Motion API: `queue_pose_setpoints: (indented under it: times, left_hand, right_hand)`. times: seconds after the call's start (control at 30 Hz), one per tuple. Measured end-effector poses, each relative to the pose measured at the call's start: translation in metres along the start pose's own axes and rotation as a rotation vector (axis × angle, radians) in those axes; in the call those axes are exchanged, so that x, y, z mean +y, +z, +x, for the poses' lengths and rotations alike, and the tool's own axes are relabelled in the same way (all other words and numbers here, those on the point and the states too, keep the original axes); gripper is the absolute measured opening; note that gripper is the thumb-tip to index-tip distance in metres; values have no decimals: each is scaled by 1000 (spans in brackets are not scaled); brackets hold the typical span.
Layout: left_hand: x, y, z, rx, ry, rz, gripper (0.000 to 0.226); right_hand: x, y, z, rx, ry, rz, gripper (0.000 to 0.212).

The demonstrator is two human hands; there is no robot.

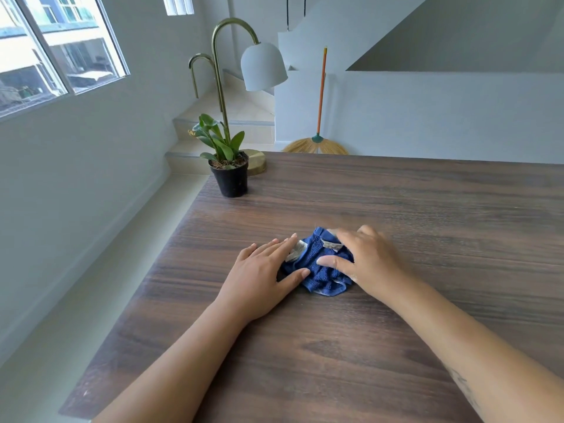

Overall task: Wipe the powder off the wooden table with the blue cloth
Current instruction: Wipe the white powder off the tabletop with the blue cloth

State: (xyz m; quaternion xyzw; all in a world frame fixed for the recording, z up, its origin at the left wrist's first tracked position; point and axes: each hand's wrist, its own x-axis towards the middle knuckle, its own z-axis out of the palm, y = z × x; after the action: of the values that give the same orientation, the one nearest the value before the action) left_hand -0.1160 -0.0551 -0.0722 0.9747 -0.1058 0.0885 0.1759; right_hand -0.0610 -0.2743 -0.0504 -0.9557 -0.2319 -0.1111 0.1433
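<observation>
Now blue cloth (bunched) lies between left hand and right hand.

Blue cloth: dark blue terry, bunched into a crumpled heap with white tags showing on its left and top folds; lies on the tabletop near its middle, partly covered from both sides.
Wooden table: dark brown grain running crosswise, flat and broad, its left edge angled toward the floor.
Powder: pale traces on the cloth's folds; none clearly told on the bare wood.
</observation>
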Motion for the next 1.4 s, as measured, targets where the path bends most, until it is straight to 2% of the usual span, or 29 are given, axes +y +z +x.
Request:
queue_pose_setpoints:
  times: [0.07, 0.17, 0.3, 0.4, 0.43, 0.57, 0.67, 0.77, 0.83, 0.93, 1.0, 1.1, 1.17, 1.23, 1.3, 1.4]
  left_hand:
    - [0, -1, 0, 3, -7, -19, 69]
    - [3, -3, -2, 32, 0, -62, 64]
    - [9, -7, 0, 18, -11, -120, 74]
    - [19, -3, 8, -47, 5, -82, 81]
    - [22, -2, 10, -45, 4, -87, 77]
    - [15, -11, 8, 40, -57, -235, 51]
    - [-5, -28, -12, 147, -141, -292, 45]
    - [-35, -36, -43, 90, -163, -151, 56]
    - [-45, -40, -64, 27, -144, -118, 64]
    - [-33, -44, -89, 42, -58, -132, 54]
    - [-18, -38, -107, 56, 22, -113, 50]
    - [-1, -22, -118, 39, 117, -35, 51]
    - [-4, -20, -102, 9, 139, 4, 50]
    - [-13, -26, -73, -21, 94, 10, 51]
    - [-26, -40, -45, -38, -30, -38, 46]
    - [-46, -60, -37, -128, -184, -136, 47]
  right_hand:
    - [-6, 4, -2, 33, -10, 138, 51]
    - [-5, 5, -5, 116, -166, 124, 42]
    - [15, -3, 0, 22, 69, 357, 49]
    - [14, 5, 3, -155, 114, 396, 62]
    - [10, 8, 4, -177, 104, 428, 58]
    - [-12, 9, 22, -59, 99, 514, 37]
    - [-50, 17, 29, -49, 86, 600, 34]
    - [-95, 42, 22, -136, -40, 436, 49]
    - [-111, 45, 15, -183, -92, 416, 59]
    - [-101, 29, -4, -260, -248, 515, 65]
    - [-81, 20, -30, -304, -312, 462, 65]
    - [-58, 14, -69, -231, -305, 347, 64]
    - [-52, 18, -63, -171, -296, 313, 67]
    - [-58, 25, -36, -137, -241, 339, 66]
    - [-71, 34, -2, -138, -169, 382, 56]
    - [-97, 42, 12, -125, -155, 304, 50]
